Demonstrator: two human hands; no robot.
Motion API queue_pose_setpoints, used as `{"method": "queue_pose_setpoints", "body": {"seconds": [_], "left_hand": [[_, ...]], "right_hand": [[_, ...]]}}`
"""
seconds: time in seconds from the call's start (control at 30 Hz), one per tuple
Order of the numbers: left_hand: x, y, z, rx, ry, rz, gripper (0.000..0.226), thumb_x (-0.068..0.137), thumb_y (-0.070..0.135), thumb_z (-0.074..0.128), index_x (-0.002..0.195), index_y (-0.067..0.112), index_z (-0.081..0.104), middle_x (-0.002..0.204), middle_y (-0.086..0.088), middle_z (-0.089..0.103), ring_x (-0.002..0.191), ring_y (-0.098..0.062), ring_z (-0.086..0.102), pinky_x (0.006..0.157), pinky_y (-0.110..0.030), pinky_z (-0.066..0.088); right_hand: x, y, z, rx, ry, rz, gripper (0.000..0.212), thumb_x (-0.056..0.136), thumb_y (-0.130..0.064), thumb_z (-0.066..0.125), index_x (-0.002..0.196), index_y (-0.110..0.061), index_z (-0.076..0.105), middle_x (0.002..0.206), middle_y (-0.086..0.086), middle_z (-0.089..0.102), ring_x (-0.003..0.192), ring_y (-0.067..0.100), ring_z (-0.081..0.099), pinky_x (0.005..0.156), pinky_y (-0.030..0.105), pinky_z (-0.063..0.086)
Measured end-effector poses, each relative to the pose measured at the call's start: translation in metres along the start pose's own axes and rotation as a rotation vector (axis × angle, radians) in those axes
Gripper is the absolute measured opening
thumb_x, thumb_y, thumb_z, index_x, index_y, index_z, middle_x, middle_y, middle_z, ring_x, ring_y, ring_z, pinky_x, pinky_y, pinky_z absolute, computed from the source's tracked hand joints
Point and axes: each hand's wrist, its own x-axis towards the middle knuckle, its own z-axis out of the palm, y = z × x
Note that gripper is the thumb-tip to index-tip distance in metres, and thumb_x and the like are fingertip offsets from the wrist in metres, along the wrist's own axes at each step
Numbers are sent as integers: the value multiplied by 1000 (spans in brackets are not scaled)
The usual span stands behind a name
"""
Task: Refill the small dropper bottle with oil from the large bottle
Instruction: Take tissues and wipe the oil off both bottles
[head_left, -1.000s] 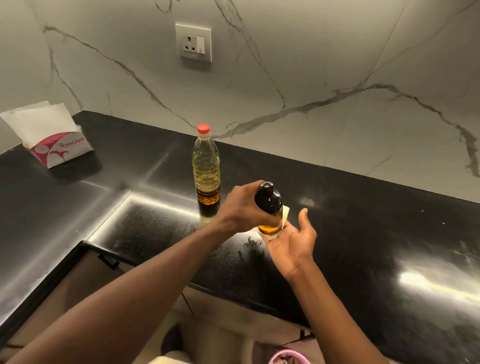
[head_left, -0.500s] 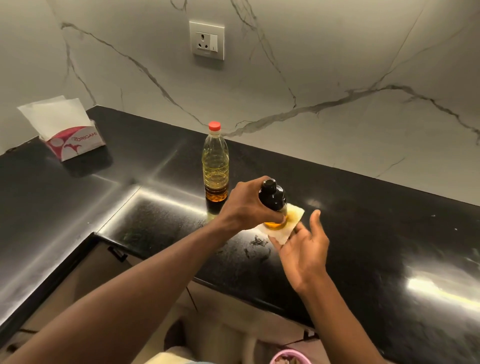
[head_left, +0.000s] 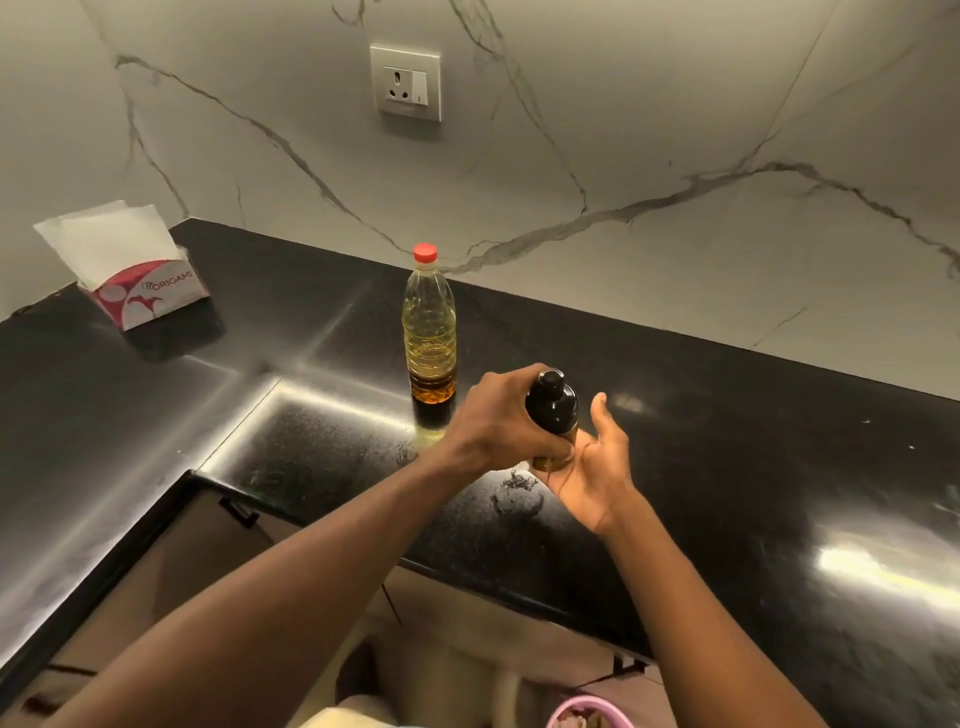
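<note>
The small dropper bottle (head_left: 551, 402), dark with a black cap and amber oil at its base, is upright above the black counter (head_left: 727, 467). My left hand (head_left: 498, 415) is wrapped around its left side. My right hand (head_left: 592, 467) lies palm up with fingers apart against the bottle's base and right side. The large clear oil bottle (head_left: 429, 332) with a red cap stands capped on the counter just behind my left hand, partly filled with yellow oil.
A tissue box (head_left: 145, 296) sits at the far left on the counter's corner leg. A wall socket (head_left: 406, 83) is on the marble backsplash. Smears (head_left: 514, 488) mark the counter below my hands. A pink container (head_left: 587, 714) shows at the bottom edge.
The tissue seen under the dropper bottle earlier is no longer visible. My right hand has moved in close, its palm now against the bottle's base. The left hand's grip is unchanged.
</note>
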Motion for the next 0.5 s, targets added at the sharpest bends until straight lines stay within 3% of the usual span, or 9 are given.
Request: {"method": "queue_pose_setpoints", "body": {"seconds": [0.13, 0.27, 0.5], "left_hand": [[-2, -5, 0, 69, 39, 36, 61, 62, 39, 92, 115, 30, 64, 97, 11, 73, 90, -9, 70, 80, -34, 62], [3, -9, -9, 81, 73, 36, 68, 62, 36, 96, 121, 25, 63, 103, 7, 73, 94, -11, 70, 83, -30, 62], [7, -4, -10, 50, 72, 20, 70, 62, 37, 97, 123, 25, 64, 107, 6, 74, 98, -13, 70, 86, -33, 63]], "right_hand": [[-3, 12, 1, 68, -2, 45, 88, 97, -74, 31, 135, -1, 61, 134, 24, 65, 128, 37, 61, 113, 54, 43], [-11, 19, 1, 177, 15, 74, 89, 97, -72, 35, 131, 8, 58, 129, 31, 65, 125, 45, 61, 115, 55, 40], [-15, 10, 0, 361, 34, -80, 82, 101, -65, 37, 137, 7, 55, 134, 29, 62, 130, 41, 58, 116, 53, 39]]}}
